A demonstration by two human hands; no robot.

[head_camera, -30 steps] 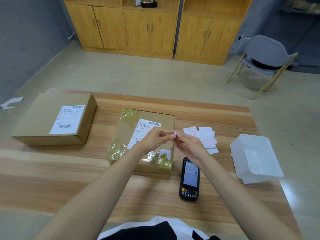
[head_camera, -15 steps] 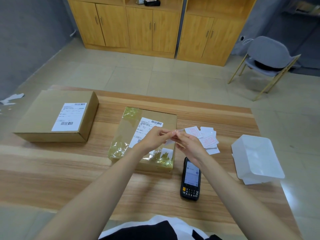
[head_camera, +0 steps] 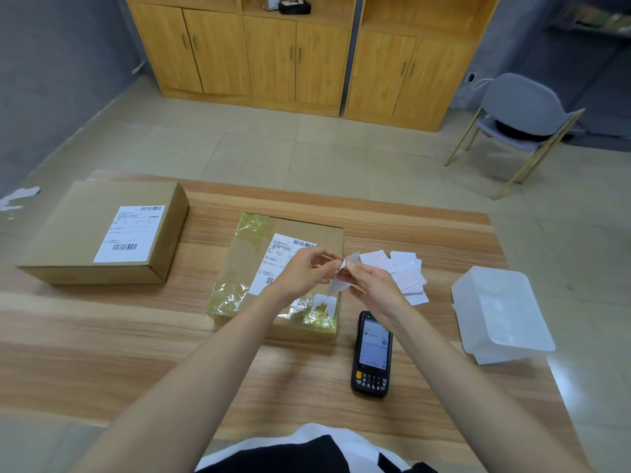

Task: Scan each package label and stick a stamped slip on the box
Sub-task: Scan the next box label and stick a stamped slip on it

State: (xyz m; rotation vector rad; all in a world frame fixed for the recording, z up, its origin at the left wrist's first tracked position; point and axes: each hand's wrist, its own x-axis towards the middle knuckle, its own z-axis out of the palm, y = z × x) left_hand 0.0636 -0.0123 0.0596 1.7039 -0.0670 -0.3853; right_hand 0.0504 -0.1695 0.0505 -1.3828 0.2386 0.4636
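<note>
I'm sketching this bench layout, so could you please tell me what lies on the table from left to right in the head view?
Plain cardboard box → tape-wrapped box → pile of stamped slips → white plastic bin. The scanner overlaps the slips sideways, so I omit it.

We see our left hand (head_camera: 304, 272) and right hand (head_camera: 373, 285) pinch a small white paper slip (head_camera: 337, 285) above the brown cardboard box wrapped in shiny tape (head_camera: 254, 264). A black handheld scanner (head_camera: 372, 353) lies on the wooden surface (head_camera: 102, 336) just beside that box, near a pile of red-stamped slips (head_camera: 408, 274).
</note>
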